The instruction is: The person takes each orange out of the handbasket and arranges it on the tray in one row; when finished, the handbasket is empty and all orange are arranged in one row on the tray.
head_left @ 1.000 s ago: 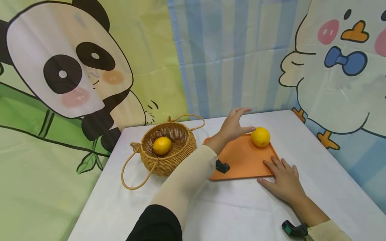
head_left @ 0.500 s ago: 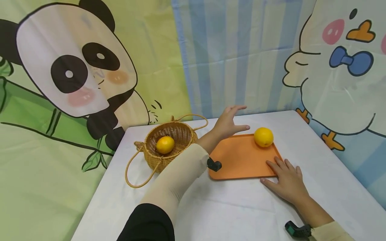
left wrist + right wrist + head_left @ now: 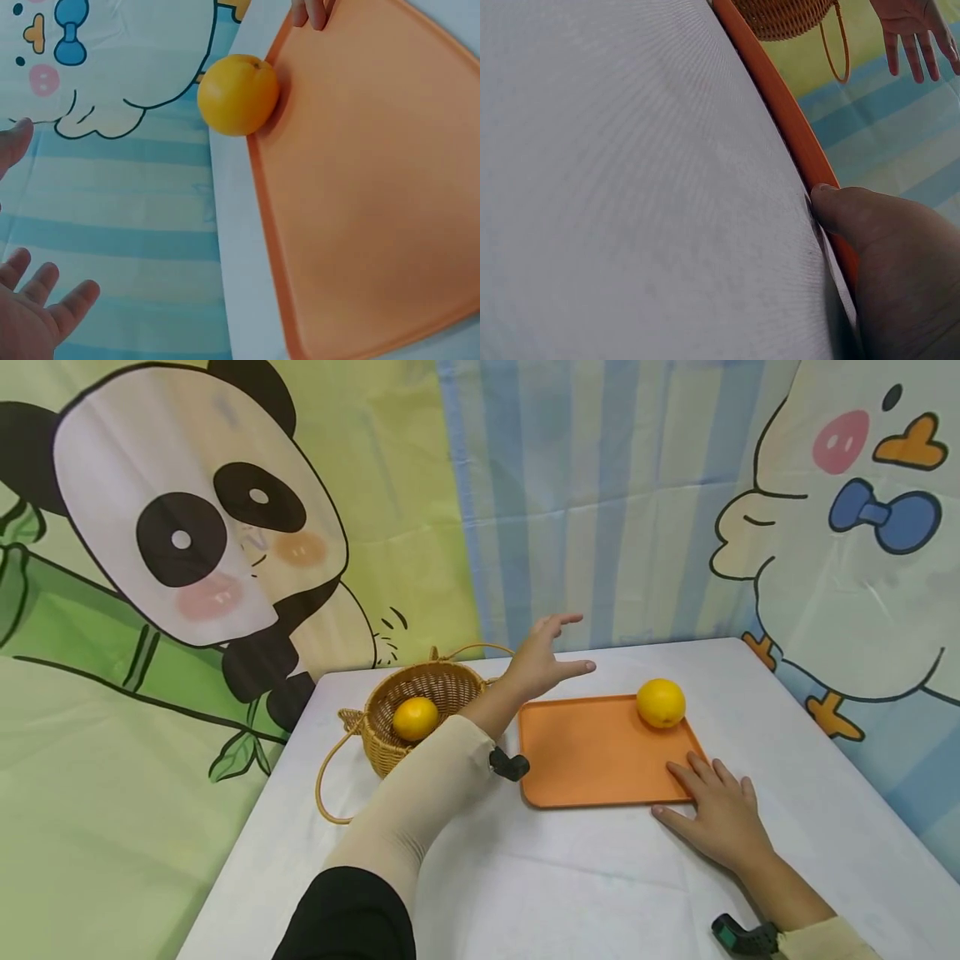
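In the head view an orange-coloured tray (image 3: 592,756) lies on the white table. A round orange fruit (image 3: 661,702) sits at the tray's far right corner. My left hand (image 3: 542,658) hovers over the tray's far left side, thumb and fingers spread apart, holding nothing. My right hand (image 3: 722,814) rests at the tray's near right corner, its fingers over the rim and its thumb by the front edge, as the right wrist view also shows. To the left stands a wicker basket (image 3: 381,748), partly behind my left forearm, with another orange fruit (image 3: 416,719) inside.
Thin loop handles stick out from the basket; the left handle (image 3: 322,785) hangs over the white table (image 3: 570,877). Right behind the table hangs a printed curtain (image 3: 555,527) with a panda and a chick.
My left hand has drawn back leftward, away from the fruit on the tray, toward the basket. The right hand stays at the tray's corner. The view has shifted slightly.
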Demonstrator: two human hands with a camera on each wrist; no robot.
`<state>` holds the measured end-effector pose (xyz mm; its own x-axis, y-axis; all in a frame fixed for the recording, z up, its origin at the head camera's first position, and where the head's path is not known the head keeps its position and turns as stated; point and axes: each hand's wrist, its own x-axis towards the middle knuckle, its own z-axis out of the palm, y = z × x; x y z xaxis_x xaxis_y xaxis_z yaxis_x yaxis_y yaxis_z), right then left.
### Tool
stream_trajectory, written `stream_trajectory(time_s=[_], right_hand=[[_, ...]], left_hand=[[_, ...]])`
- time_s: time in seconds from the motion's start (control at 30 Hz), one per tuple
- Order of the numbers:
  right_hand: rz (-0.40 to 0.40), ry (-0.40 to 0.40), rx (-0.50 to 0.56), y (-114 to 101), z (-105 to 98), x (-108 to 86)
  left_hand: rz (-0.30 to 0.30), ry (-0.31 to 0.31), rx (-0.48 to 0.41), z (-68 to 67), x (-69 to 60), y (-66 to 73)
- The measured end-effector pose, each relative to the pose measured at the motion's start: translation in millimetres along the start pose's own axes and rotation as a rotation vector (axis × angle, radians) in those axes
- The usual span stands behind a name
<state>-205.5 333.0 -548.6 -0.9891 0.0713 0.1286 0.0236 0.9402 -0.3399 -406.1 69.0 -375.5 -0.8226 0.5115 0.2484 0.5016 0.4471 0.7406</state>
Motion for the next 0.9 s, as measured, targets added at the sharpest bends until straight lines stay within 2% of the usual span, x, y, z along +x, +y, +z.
stream_trajectory(time_s=[0.17,0.3,0.63,0.9], right_hand=[[0.004,0.001,0.006,1.8,1.5,-1.0],[0.0,0.004,0.01,1.7,1.4,-1.0],[-0.004,0.001,0.002,1.0,-0.3,-0.2],[0.015,-0.011,0.012,-1.4,-1.0,-1.5]], left_hand=[[-0.022,0.007,-0.029,-18.3,-3.1,-2.6],[-0.036,0.004,-0.058,-38.2,-5.7,-8.3],[-0.091,-0.032,-0.124,-96.6,-26.4,-37.2],[-0.124,-0.067,-0.159,-118.5,-43.6,-60.5]])
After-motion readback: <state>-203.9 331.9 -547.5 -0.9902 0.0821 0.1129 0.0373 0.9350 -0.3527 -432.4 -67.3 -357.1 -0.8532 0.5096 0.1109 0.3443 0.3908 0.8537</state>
